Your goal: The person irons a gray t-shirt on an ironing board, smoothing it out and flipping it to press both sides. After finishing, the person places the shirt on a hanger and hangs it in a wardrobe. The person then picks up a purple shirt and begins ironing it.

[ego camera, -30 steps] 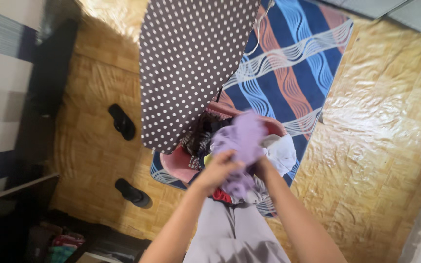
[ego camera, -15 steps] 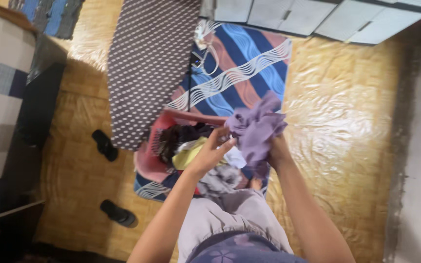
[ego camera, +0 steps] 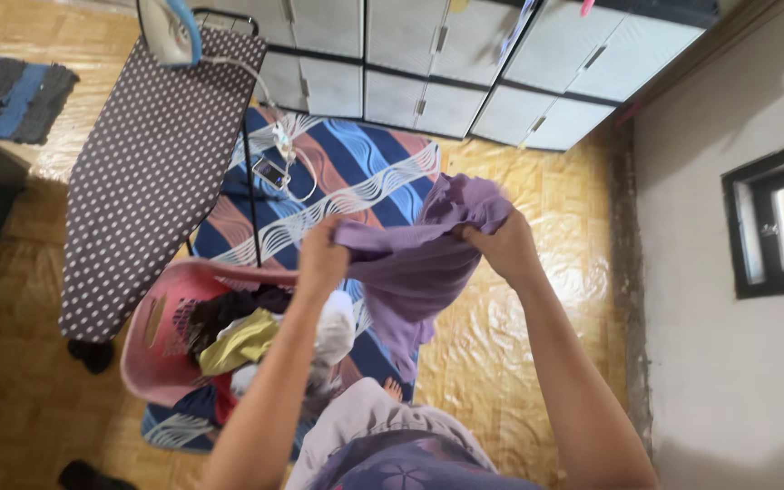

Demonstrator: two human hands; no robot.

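Head view: both hands are clamped on a purple garment (ego camera: 419,259) at the frame's centre, the left hand (ego camera: 321,259) and right hand (ego camera: 501,247) set apart along its top edge. Its long axis runs left to right between them; soft, creased folds hang toward the lower frame, above a pink laundry basket (ego camera: 151,340) of clothes beside a dotted ironing board (ego camera: 142,172).

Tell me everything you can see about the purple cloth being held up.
The purple cloth is a soft, plain lilac garment, rumpled and bunched along its top edge. The left hand and the right hand grip that edge, holding it in the air above the pink laundry basket. Its lower part hangs loose to a point.
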